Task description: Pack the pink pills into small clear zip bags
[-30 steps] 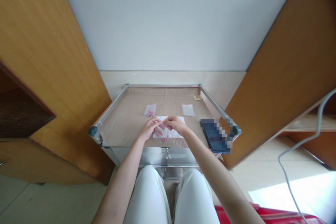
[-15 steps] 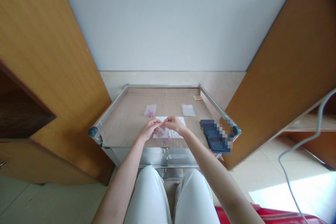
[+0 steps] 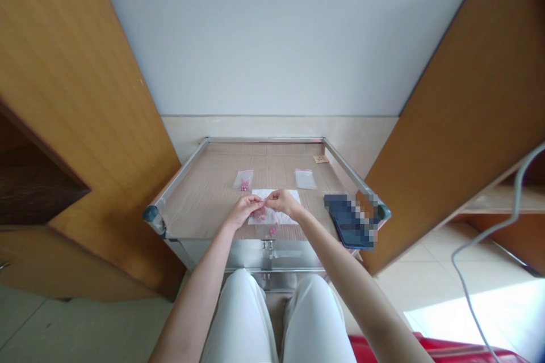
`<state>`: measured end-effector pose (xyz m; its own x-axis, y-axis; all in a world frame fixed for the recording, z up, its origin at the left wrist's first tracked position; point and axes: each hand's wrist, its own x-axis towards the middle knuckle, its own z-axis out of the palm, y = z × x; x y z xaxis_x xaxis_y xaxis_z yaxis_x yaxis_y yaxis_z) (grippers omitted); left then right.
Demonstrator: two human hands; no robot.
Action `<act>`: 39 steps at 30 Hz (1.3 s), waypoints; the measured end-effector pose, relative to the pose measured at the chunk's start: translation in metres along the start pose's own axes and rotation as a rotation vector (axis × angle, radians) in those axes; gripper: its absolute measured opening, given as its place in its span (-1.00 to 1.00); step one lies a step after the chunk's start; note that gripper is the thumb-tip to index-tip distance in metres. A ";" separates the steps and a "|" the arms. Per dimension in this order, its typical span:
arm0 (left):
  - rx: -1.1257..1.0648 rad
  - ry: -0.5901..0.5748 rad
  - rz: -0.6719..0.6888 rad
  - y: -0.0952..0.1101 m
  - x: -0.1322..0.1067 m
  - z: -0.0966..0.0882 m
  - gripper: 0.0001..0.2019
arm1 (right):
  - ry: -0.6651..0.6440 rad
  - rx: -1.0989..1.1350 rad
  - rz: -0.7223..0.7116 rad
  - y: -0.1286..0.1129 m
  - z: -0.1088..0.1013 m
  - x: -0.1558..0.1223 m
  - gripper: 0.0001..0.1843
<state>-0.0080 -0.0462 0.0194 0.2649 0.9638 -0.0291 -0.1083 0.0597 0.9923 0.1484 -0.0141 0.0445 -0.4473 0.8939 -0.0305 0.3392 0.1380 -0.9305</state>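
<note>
The left hand [image 3: 243,211] and right hand [image 3: 283,202] were raised close together, forearms angled in from either side and wrists bent; their fingertips [image 3: 264,201] met in a narrow pinch, though anything held there was too small to tell; below them lay a white rectangular paper sheet [image 3: 276,198], with small pink beads [image 3: 259,214] on it under the hands and more pink beads [image 3: 273,229] just past its near edge; a clear plastic bag [image 3: 243,180] held some beads; a clear plastic bag with a pink seal [image 3: 305,180] showed none; both bags rested on the brown cardboard lining [image 3: 213,198] of a metal-framed tray [image 3: 264,139]
</note>
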 end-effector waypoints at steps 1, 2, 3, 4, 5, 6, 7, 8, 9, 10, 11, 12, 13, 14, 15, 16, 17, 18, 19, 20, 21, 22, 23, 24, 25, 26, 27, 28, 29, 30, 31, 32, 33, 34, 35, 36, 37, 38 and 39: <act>0.008 0.004 0.010 0.000 0.000 0.000 -0.72 | -0.015 0.016 -0.004 0.000 -0.001 0.000 -0.79; 0.016 0.004 0.023 0.000 0.000 0.000 -0.73 | -0.031 0.035 -0.011 0.001 -0.002 0.000 -0.79; 0.021 0.002 0.035 0.001 -0.001 0.000 -0.74 | -0.044 0.055 -0.017 0.002 -0.004 -0.001 -0.80; 0.023 -0.002 0.044 0.001 -0.001 0.000 -0.75 | -0.049 0.072 -0.021 0.003 -0.005 -0.001 -0.80; 0.024 -0.007 0.049 0.001 -0.001 0.000 -0.75 | -0.049 0.084 -0.024 0.003 -0.007 -0.002 -0.81; 0.024 -0.011 0.050 0.000 -0.001 0.000 -0.76 | -0.047 0.089 -0.023 0.004 -0.009 -0.003 -0.81; 0.024 -0.013 0.048 0.000 -0.001 0.000 -0.76 | -0.045 0.087 -0.021 0.004 -0.011 -0.004 -0.81; 0.025 -0.011 0.045 0.000 -0.001 0.000 -0.75 | -0.047 0.080 -0.019 0.004 -0.013 -0.005 -0.81; 0.025 -0.009 0.043 0.000 -0.001 0.000 -0.75 | -0.054 0.068 -0.018 0.003 -0.015 -0.006 -0.81; 0.025 -0.008 0.043 -0.001 -0.001 0.000 -0.75 | -0.064 0.054 -0.019 0.003 -0.017 -0.008 -0.81; 0.026 -0.008 0.043 -0.001 -0.001 0.000 -0.75 | -0.074 0.039 -0.019 0.002 -0.019 -0.009 -0.81; 0.027 -0.009 0.044 -0.001 -0.001 0.001 -0.76 | -0.082 0.025 -0.018 0.001 -0.021 -0.010 -0.81; 0.027 -0.012 0.045 -0.001 -0.001 0.001 -0.76 | -0.091 0.018 -0.017 0.000 -0.022 -0.011 -0.81; 0.027 -0.014 0.046 -0.001 -0.001 0.001 -0.76 | -0.099 0.016 -0.013 0.000 -0.023 -0.012 -0.81; 0.026 -0.017 0.047 -0.001 -0.002 0.001 -0.76 | -0.106 0.020 -0.011 0.000 -0.025 -0.013 -0.82; 0.024 -0.019 0.047 0.000 -0.002 0.001 -0.77 | -0.111 0.031 -0.014 0.000 -0.026 -0.014 -0.82; 0.022 -0.022 0.046 0.000 -0.002 0.001 -0.77 | -0.115 0.045 -0.022 0.000 -0.027 -0.014 -0.83; 0.020 -0.024 0.047 0.000 -0.002 0.001 -0.78 | -0.117 0.058 -0.034 0.001 -0.027 -0.014 -0.83; 0.017 -0.025 0.049 0.000 -0.002 0.001 -0.78 | -0.119 0.067 -0.046 0.002 -0.028 -0.015 -0.84; 0.014 -0.027 0.051 0.000 -0.002 0.001 -0.78 | -0.116 0.076 -0.055 0.003 -0.029 -0.015 -0.85; 0.011 -0.028 0.055 0.000 -0.003 0.000 -0.78 | -0.110 0.087 -0.060 0.004 -0.029 -0.016 -0.86; 0.006 -0.029 0.060 0.000 -0.003 0.000 -0.78 | -0.100 0.101 -0.058 0.006 -0.030 -0.017 -0.86; 0.001 -0.028 0.067 0.000 -0.003 0.000 -0.78 | -0.084 0.122 -0.054 0.007 -0.030 -0.018 -0.87; -0.005 -0.029 0.071 0.001 -0.003 0.000 -0.78 | -0.065 0.149 -0.052 0.008 -0.031 -0.019 -0.86; -0.010 -0.031 0.071 0.001 -0.003 0.000 -0.78 | -0.049 0.176 -0.053 0.008 -0.031 -0.021 -0.85; -0.013 -0.036 0.068 0.001 -0.003 0.000 -0.79 | -0.034 0.199 -0.059 0.009 -0.031 -0.023 -0.84; -0.012 -0.043 0.061 0.001 -0.003 0.000 -0.79 | -0.025 0.216 -0.067 0.009 -0.031 -0.025 -0.83; -0.009 -0.052 0.051 0.001 -0.003 0.000 -0.79 | -0.021 0.228 -0.075 0.008 -0.031 -0.027 -0.83; -0.005 -0.060 0.042 0.001 -0.003 0.000 -0.79 | -0.023 0.234 -0.081 0.007 -0.031 -0.029 -0.82; 0.001 -0.064 0.035 0.002 -0.003 0.000 -0.78 | -0.028 0.235 -0.082 0.006 -0.030 -0.030 -0.81; 0.006 -0.063 0.032 0.002 -0.003 0.001 -0.78 | -0.033 0.231 -0.081 0.005 -0.029 -0.031 -0.81; 0.012 -0.059 0.030 0.002 -0.003 0.001 -0.78 | -0.039 0.220 -0.081 0.004 -0.027 -0.032 -0.80; 0.020 -0.055 0.029 0.002 -0.003 0.001 -0.77 | -0.047 0.203 -0.084 0.003 -0.025 -0.032 -0.79; 0.027 -0.052 0.028 0.002 -0.003 0.001 -0.77 | -0.049 0.182 -0.092 0.002 -0.023 -0.032 -0.79; 0.033 -0.049 0.026 0.002 -0.003 0.001 -0.76 | -0.045 0.162 -0.101 0.002 -0.021 -0.031 -0.78; 0.037 -0.048 0.022 0.002 -0.003 0.001 -0.76 | -0.036 0.148 -0.111 0.002 -0.020 -0.030 -0.77; 0.038 -0.047 0.019 0.001 -0.003 0.001 -0.76 | -0.021 0.141 -0.122 0.003 -0.018 -0.030 -0.77; 0.036 -0.045 0.016 0.001 -0.002 0.001 -0.76 | -0.003 0.143 -0.132 0.003 -0.017 -0.029 -0.77; 0.032 -0.042 0.015 0.001 -0.002 0.000 -0.76 | 0.013 0.154 -0.142 0.004 -0.017 -0.029 -0.78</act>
<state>-0.0082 -0.0483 0.0201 0.3035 0.9528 -0.0095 -0.0817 0.0360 0.9960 0.1765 -0.0325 0.0480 -0.4708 0.8755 0.1084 0.1428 0.1969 -0.9700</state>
